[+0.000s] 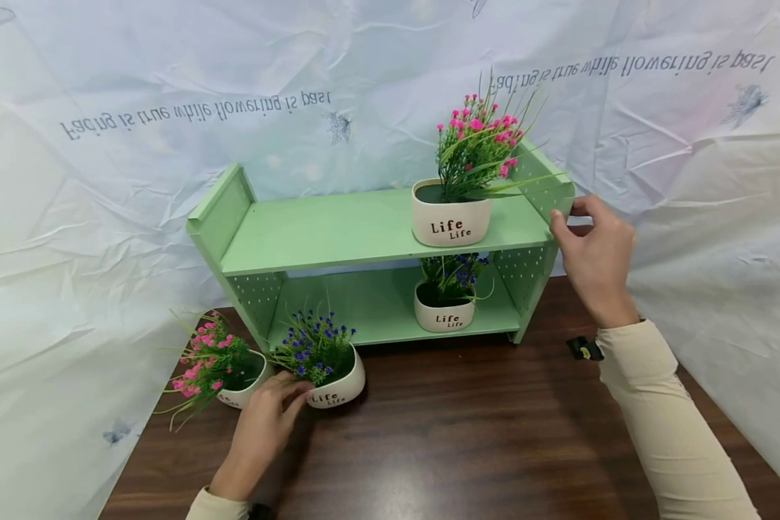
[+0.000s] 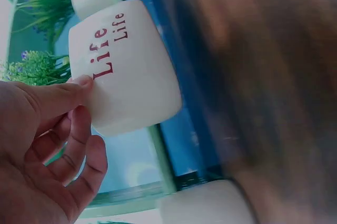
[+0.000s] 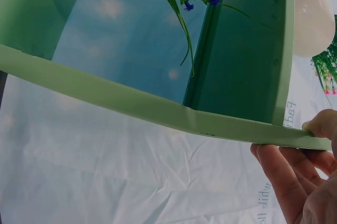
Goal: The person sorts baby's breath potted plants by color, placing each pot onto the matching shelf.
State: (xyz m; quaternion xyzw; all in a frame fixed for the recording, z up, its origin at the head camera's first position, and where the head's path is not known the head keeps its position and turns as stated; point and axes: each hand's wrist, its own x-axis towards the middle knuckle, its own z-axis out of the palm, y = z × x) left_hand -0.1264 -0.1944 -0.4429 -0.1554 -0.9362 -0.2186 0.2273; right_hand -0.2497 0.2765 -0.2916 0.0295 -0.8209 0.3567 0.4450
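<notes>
My left hand (image 1: 260, 419) pinches the rim of a white flowerpot (image 1: 341, 383) at its left end, thumb outside. Small blue-purple flowers (image 1: 315, 343) fill this pot, and "Life Life" is lettered on its front. It leans a little in front of the lower shelf's left end; the left wrist view shows the pot (image 2: 126, 71) close up. My right hand (image 1: 598, 249) grips the front edge of the green two-tier shelf's (image 1: 325, 224) right side panel, with thumb and fingers on opposite faces of the panel (image 3: 158, 116) in the right wrist view.
A pink-flowered pot (image 1: 237, 396) stands on the brown table (image 1: 455, 433), left of my left hand. Another pink-flowered pot (image 1: 451, 217) stands on the upper tier, right side. Below it, a blue-flowered pot (image 1: 445, 310) sits on the lower tier. A printed cloth (image 1: 390, 87) hangs behind.
</notes>
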